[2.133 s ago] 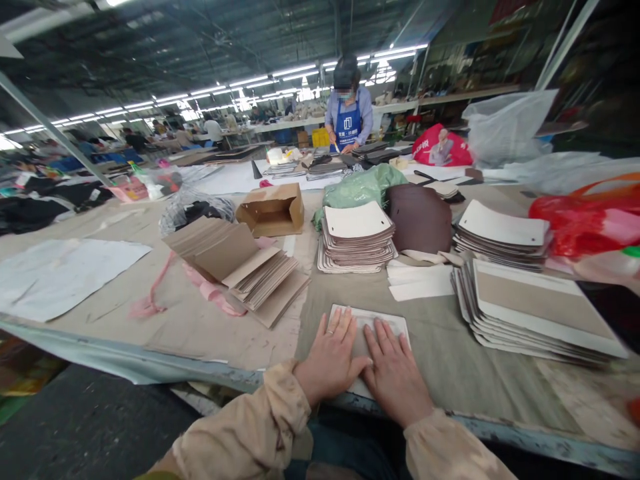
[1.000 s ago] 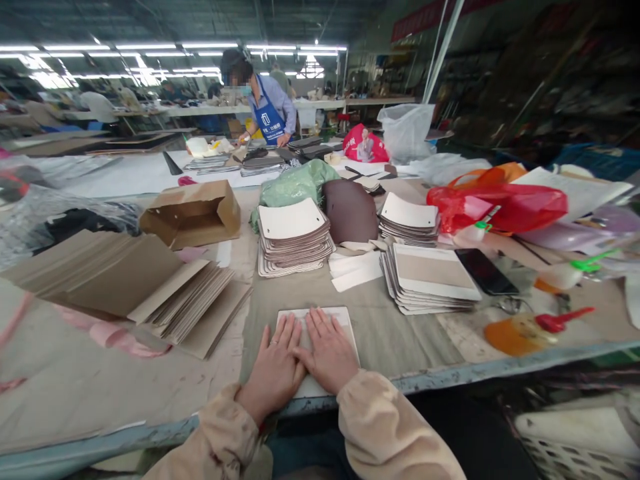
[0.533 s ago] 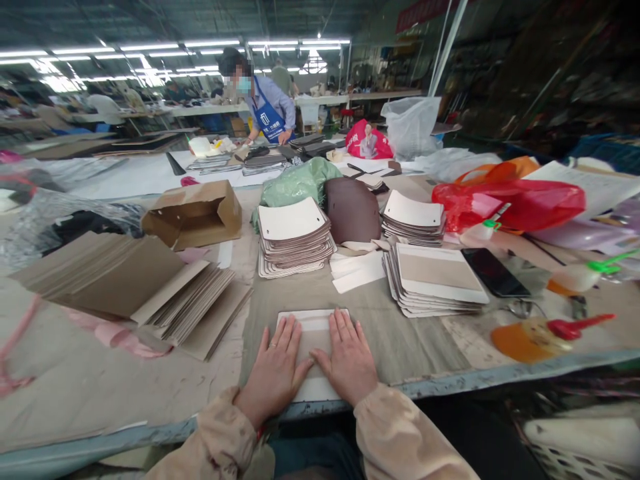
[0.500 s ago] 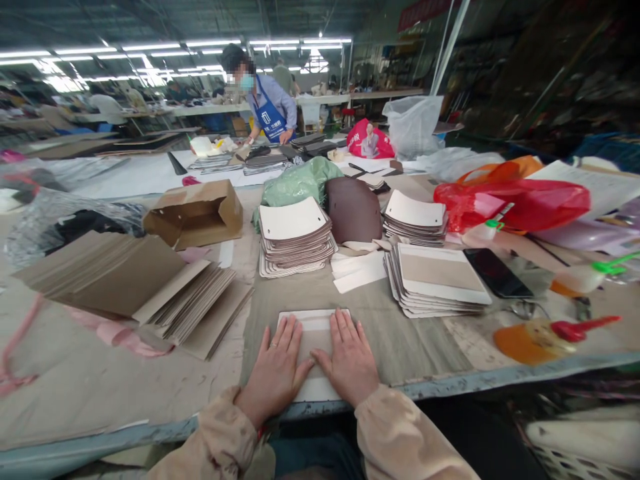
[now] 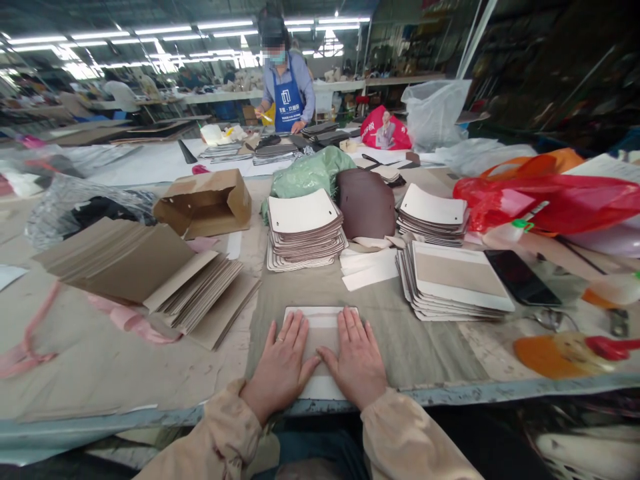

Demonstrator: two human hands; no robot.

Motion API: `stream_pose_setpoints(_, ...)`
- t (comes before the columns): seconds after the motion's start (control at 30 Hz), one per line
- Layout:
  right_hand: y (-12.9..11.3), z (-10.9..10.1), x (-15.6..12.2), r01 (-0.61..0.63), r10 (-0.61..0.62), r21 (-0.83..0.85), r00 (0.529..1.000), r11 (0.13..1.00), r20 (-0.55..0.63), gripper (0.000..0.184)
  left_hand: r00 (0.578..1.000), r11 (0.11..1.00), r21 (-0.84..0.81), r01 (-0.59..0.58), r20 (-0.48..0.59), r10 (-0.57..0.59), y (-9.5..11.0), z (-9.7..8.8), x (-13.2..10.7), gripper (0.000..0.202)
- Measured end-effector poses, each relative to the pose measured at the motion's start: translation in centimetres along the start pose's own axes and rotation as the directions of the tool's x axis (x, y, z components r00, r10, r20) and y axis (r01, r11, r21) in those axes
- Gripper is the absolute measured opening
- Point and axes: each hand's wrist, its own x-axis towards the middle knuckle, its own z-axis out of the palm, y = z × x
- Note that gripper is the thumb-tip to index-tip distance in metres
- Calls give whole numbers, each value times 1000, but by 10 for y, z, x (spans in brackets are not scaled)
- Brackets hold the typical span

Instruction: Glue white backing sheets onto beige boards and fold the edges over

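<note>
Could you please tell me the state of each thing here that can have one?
Left hand: open, palm flat on the panel.
Right hand: open, palm flat on the panel.
Panel: lying flat, under both hands.
Box: on its side, open.
Phone: face up, screen dark.
Card sheets: stack toppled, fanned out.
Bottle: lying on its side.

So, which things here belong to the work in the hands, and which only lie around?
In hand: left hand and right hand flat on the white-edged panel; likely also the stack of like panels beside.
Lying about: phone, red bag, open cardboard box, green bag.
</note>
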Motion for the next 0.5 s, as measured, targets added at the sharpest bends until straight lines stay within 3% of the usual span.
stream_pose_setpoints(0.13,2,1,1,20,-17,89,999,996,-35,79,1000,1000,4,5,-5,-5,0,1,-1,66)
stream_pose_setpoints(0.2,9,2,0,25,-4,198,994,980,-105,74,1000,1000,-4,3,-3,-3,-1,1,-1,67)
stream_pose_setpoints(0.33,30,-1,-6,-116,289,521,920,846,-264,63,1000,999,-53,12,21,-11,-1,-2,-1,69)
stream_pose_setpoints(0.4,39,-7,-10,-207,404,619,894,757,-195,62,999,995,-94,22,43,-18,-1,-4,-1,71)
stream_pose_setpoints(0.5,44,-17,-14,-300,403,623,915,723,-28,60,998,984,-176,30,56,-21,-2,-8,-3,74)
